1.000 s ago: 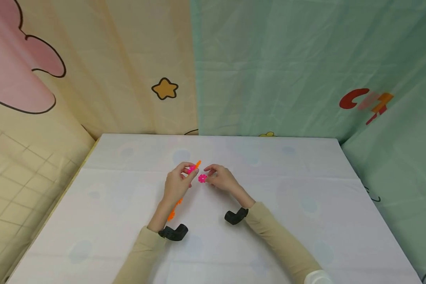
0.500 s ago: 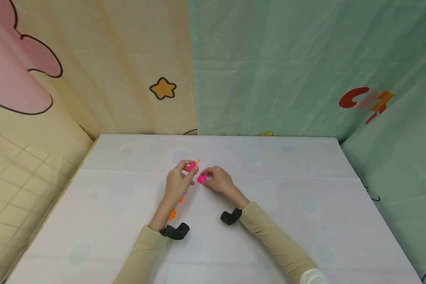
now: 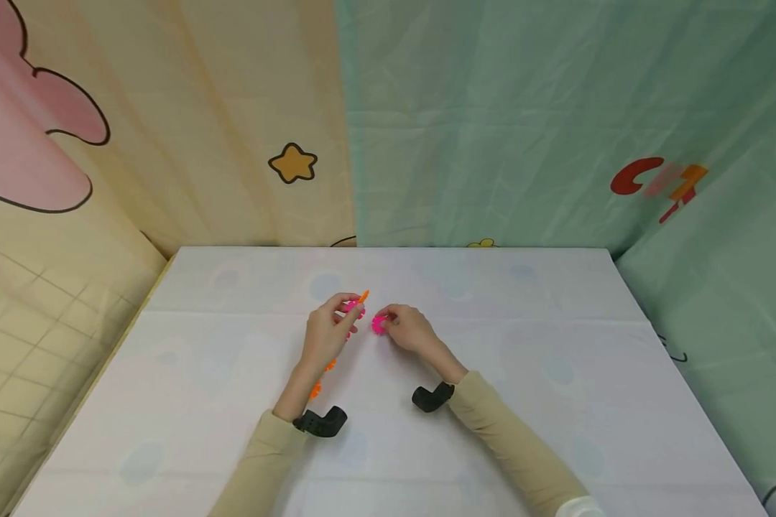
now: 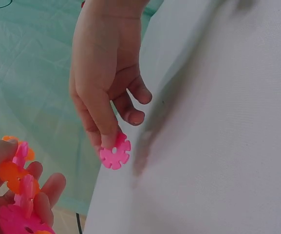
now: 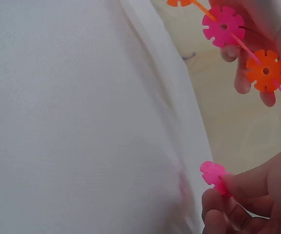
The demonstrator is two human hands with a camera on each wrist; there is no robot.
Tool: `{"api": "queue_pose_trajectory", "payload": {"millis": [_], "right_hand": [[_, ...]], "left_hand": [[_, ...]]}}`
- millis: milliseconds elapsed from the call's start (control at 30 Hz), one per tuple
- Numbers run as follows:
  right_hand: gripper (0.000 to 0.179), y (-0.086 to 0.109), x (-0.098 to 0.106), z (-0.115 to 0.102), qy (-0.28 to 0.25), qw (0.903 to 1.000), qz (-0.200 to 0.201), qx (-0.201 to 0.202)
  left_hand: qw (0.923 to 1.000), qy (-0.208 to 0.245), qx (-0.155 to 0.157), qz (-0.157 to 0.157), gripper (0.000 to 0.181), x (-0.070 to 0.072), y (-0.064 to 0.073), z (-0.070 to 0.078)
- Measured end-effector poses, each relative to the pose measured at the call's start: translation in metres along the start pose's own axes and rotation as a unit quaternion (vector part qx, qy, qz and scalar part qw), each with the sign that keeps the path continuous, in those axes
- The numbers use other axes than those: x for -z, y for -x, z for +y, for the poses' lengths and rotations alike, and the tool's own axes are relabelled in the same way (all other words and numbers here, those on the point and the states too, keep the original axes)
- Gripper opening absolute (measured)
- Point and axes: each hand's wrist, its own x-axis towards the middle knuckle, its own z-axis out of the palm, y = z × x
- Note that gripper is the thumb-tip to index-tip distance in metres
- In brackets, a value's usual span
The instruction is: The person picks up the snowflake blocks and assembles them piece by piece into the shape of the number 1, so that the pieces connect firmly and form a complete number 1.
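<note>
My left hand [image 3: 323, 336] holds a chain of notched plastic snowflake discs, pink and orange by turns, slotted into one another at right angles. An orange disc [image 3: 364, 295] tops the chain above the fingertips, and the lower part hangs behind the wrist, where more orange [image 3: 315, 390] shows. In the right wrist view a pink disc [image 5: 218, 35] and an orange disc [image 5: 255, 73] of the chain face the camera. Thumb and fingers of my right hand [image 3: 412, 332] pinch one loose pink disc [image 4: 115, 159], apart from the chain and just to its right.
A white cloth-covered table [image 3: 524, 416] lies beneath both hands. Printed curtains, one beige [image 3: 233, 108] and one green [image 3: 491, 122], hang behind it. Each wrist carries a black camera mount, the left one [image 3: 323, 422] and the right one [image 3: 432, 397].
The right hand first comes close to the chain with its pink disc, then draws back a little to the right. The disc turns between its fingers. The left hand stays nearly in place.
</note>
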Motion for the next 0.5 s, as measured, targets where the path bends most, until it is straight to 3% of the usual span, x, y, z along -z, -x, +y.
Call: {"api": "queue_pose_trajectory", "payload": {"millis": [333,500], "right_hand": [[0.020,0.015,0.022,-0.002,-0.095,0.9943,0.048,-0.003],[0.022,0.020,0.035,-0.006,-0.138,0.9865,0.084,0.028]], "left_hand": [[0.9999,-0.011,-0.009,0.005,0.029,-0.003,0.005,0.004],[0.9996,-0.023,-0.017,-0.002,0.029,-0.005,0.006,0.008]]}}
